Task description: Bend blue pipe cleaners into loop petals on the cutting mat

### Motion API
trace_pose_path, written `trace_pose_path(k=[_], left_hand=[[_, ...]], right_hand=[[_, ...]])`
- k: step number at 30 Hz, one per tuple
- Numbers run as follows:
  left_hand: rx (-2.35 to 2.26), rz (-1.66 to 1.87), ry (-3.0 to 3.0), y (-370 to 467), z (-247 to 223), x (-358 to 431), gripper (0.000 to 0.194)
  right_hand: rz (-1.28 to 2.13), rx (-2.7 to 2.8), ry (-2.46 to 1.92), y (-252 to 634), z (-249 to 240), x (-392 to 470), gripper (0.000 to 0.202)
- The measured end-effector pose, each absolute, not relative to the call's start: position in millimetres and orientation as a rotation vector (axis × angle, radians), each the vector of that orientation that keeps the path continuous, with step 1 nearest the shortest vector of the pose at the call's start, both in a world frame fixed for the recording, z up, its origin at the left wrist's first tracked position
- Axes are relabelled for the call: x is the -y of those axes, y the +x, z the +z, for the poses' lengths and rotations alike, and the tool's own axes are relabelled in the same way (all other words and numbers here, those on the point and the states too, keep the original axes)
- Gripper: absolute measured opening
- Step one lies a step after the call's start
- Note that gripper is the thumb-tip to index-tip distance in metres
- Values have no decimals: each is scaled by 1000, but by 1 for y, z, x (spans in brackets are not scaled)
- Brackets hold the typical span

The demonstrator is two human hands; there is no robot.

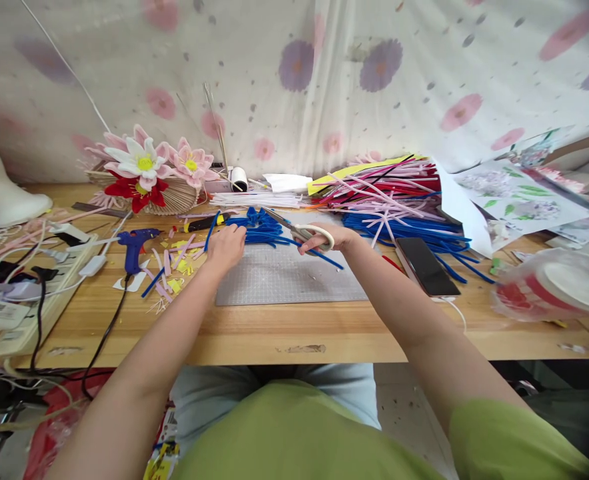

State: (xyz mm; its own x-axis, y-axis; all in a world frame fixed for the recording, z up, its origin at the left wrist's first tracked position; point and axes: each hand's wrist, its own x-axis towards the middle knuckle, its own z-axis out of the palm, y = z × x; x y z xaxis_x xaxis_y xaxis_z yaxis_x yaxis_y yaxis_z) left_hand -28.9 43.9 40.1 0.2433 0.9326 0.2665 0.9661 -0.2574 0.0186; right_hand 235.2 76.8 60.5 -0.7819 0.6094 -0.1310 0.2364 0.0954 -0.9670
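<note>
My right hand (pixel 328 238) is closed round the pale handles of a pair of scissors (pixel 287 223), whose blades point up and left over the blue stems. My left hand (pixel 227 247) has its fingers bent down at the left end of the blue pipe cleaners (pixel 264 230), pressing on them; its fingertips are partly hidden. One blue pipe cleaner (pixel 331 262) stretches right, below the scissors, across the grey cutting mat (pixel 284 283). Another short blue piece (pixel 211 232) stands slanted just left of my left hand.
A blue glue gun (pixel 137 247), cut scraps (pixel 177 263) and a power strip (pixel 54 307) lie left. Fabric flowers (pixel 144 163) stand behind. Right are a pile of coloured pipe cleaners (pixel 384 183), more blue ones (pixel 414 233), a phone (pixel 427 267) and a bagged tub (pixel 559 283).
</note>
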Motion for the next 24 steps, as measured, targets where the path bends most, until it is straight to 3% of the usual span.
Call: trace_pose_path(k=[5,10,12,16,24], left_hand=[[2159,-776,-2461,-21,33,-48,23],[2902,-2184,-2386,8,24,-43,23],[3039,-2501,-2313,16,23,-37,21],[3048,-2686,-2327,21,23,-29,20],[2944,-2716,-2366,20,25,-27,8]], right_hand=[[1722,1770,-980,223,58,-78,30],[1661,1584,-928,205,54,-84,37],[1647,1619,-911,197,55,-84,39],[1608,1652,-905,185,56,-82,39],[1653,1606,-902,168,47,-82,43]])
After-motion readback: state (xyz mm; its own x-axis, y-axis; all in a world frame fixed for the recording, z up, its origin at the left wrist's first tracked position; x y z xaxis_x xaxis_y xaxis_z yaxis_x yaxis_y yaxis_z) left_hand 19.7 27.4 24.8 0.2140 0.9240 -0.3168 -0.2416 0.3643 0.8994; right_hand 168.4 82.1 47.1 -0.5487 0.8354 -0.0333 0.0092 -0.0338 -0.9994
